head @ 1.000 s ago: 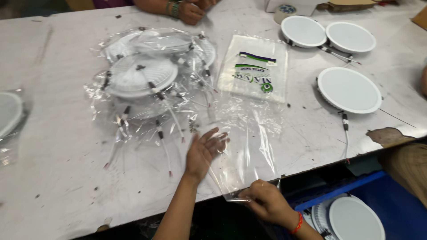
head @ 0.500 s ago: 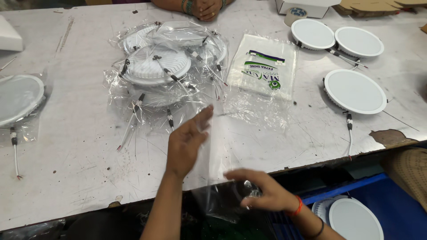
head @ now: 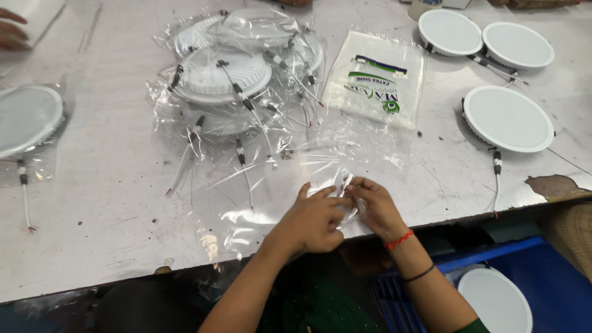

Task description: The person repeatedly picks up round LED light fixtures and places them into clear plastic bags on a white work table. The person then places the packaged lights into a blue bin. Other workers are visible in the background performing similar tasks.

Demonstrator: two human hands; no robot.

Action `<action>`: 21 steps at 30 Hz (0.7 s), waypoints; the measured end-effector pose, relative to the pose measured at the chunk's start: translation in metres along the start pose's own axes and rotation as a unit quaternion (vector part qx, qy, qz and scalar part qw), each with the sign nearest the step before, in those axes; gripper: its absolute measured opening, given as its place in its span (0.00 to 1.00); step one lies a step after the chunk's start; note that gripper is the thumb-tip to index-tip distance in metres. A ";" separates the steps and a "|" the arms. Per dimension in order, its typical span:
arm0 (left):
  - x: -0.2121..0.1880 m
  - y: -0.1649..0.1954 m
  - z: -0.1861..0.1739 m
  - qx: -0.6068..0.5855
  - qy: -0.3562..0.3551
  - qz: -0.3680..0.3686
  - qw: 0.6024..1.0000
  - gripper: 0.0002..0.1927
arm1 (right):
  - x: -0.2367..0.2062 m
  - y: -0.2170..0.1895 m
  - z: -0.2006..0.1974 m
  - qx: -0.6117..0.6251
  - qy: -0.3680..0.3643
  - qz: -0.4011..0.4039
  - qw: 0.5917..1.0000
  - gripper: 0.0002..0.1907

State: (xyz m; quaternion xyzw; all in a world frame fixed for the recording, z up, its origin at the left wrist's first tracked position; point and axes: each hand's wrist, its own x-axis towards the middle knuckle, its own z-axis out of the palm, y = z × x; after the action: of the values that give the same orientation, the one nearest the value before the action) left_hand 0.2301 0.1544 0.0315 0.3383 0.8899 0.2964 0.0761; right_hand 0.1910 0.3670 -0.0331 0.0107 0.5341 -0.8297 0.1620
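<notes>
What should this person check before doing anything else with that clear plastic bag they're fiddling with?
1. Both hands on the clear bag: ok, left hand and right hand pinch its near edge.
2. Bag mouth opened: cannot tell.
3. Bare round light within reach: ok, on the table to the right.
4. Its wire free: ok, hanging loose.
5. Pile of bagged lights clear of the bag: not ok, films overlap.

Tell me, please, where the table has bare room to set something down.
Bare: the stretch between the left bagged light and the bagged pile, down to the table's near edge. Crowded: around both hands and the three lights at right.
</notes>
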 end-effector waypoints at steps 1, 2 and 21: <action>0.002 -0.009 0.006 -0.019 -0.007 -0.008 1.000 0.15 | 0.005 0.005 -0.007 -0.039 0.017 0.001 0.999 0.16; 0.004 -0.017 0.012 -0.038 -0.014 -0.016 0.999 0.19 | 0.009 0.009 -0.013 -0.068 0.017 -0.002 0.998 0.16; 0.009 -0.032 0.038 -0.031 0.243 0.002 0.970 0.17 | 0.030 -0.018 -0.039 -0.159 -0.077 0.088 0.980 0.18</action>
State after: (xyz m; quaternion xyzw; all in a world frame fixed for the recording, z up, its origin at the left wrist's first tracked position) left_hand 0.2178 0.1594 -0.0170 0.2553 0.8714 0.3976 -0.1323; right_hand 0.1513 0.4007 -0.0397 -0.0321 0.6418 -0.7154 0.2744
